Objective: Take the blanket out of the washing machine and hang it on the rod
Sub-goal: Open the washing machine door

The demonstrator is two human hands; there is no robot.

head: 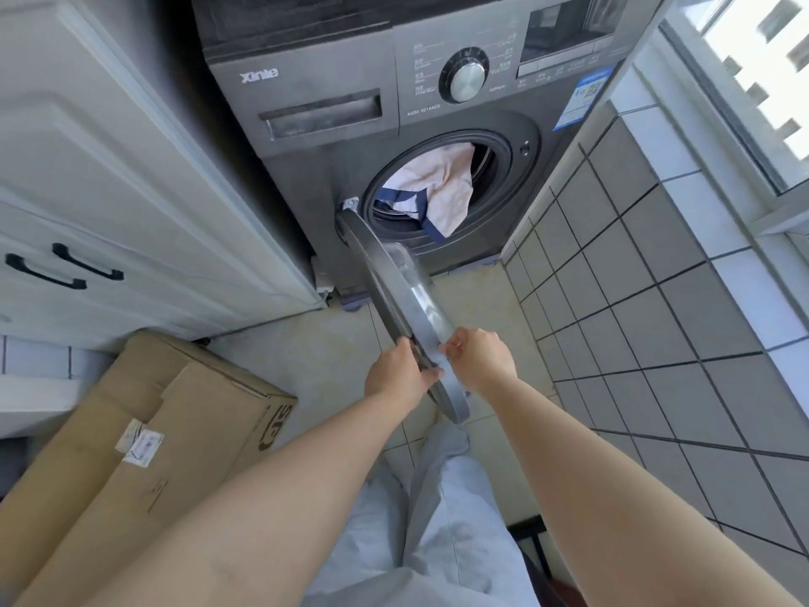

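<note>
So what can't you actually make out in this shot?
Head view only:
- Rod: nowhere in frame.
- Blanket: mostly hidden inside the washing machine drum.
- Panel labels around the dial: too small and blurred.
- Left hand and right hand: fingertips partly hidden by the door rim they grip.

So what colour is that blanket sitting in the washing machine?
Pale cream-white with dark navy edging, seen in the head view: the blanket bunched in the washing machine opening.

Both arms reach forward, left hand (pixel 396 372) and right hand (pixel 479 357) curled close together.
</note>
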